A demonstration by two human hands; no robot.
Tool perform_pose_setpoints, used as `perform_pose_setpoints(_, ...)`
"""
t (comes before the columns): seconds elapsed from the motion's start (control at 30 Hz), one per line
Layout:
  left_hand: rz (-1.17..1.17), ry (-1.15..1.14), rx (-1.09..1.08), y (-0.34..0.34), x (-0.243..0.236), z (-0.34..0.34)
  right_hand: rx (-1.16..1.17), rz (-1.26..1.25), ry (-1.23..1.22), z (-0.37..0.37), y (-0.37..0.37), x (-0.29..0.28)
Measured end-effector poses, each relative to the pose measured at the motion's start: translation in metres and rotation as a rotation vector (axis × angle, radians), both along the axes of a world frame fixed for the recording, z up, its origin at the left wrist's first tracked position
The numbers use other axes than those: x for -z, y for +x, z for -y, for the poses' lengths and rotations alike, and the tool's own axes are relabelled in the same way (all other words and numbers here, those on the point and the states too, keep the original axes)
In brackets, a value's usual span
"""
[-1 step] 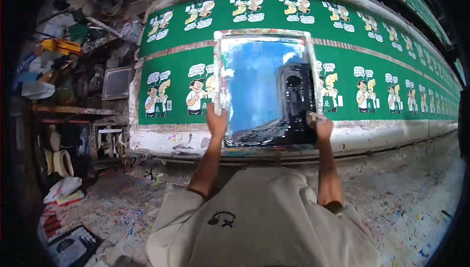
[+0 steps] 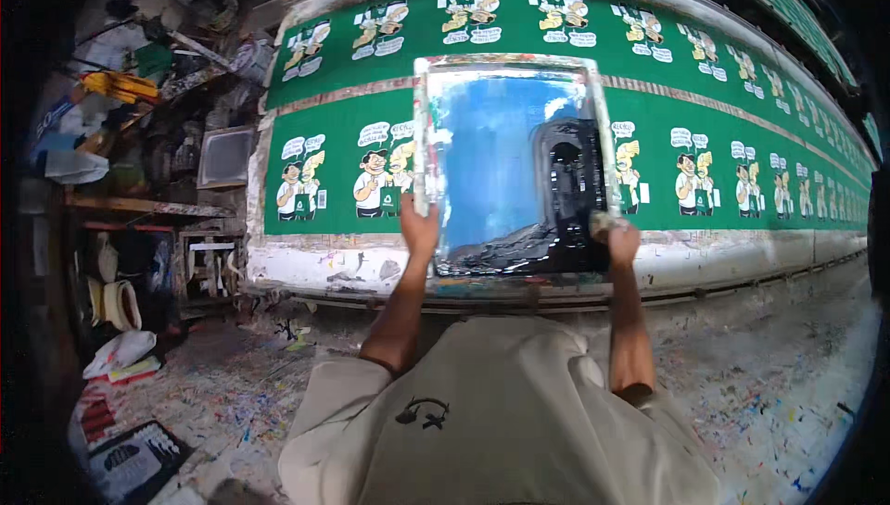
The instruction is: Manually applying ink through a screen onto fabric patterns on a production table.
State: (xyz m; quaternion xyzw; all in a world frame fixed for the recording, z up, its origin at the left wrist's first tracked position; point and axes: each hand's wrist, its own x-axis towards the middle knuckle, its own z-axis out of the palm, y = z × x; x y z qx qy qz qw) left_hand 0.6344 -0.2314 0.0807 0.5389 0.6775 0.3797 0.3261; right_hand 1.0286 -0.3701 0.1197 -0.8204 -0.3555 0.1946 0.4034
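Nearest is the paint-speckled floor, then the person's two forearms reaching up to a printing screen frame that lies on the long table. The left hand closes around the frame's left rail near its lower corner; the right hand grips the lower right corner (fingers wrapped over the edge). Black ink pools along the blue mesh's near side. Beyond stretches green fabric printed with cartoon figures.

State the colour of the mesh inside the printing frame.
Blue, with black ink pooled low: printing frame, head view.
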Motion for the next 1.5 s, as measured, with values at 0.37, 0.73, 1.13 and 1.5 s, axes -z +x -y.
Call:
perform_pose_setpoints(0.37,-0.123,-0.135,0.045,0.219,-0.011,0.06,-0.06,-0.284,0.066,0.058,0.243,0.023)
perform_pose_setpoints(0.73,-0.542,0.057,0.114,0.217,0.001,0.071,-0.091,-0.297,0.081,0.105,0.236,0.04)
perform_pose_setpoints(1.13,-0.495,0.077,0.07,0.213,0.012,0.075,0.109,-0.403,-0.039,0.092,0.209,0.017)
perform_pose_setpoints(1.5,-0.381,0.215,0.115,0.208,0.013,0.075,0.176,-0.515,-0.104,0.089,0.204,0.008)
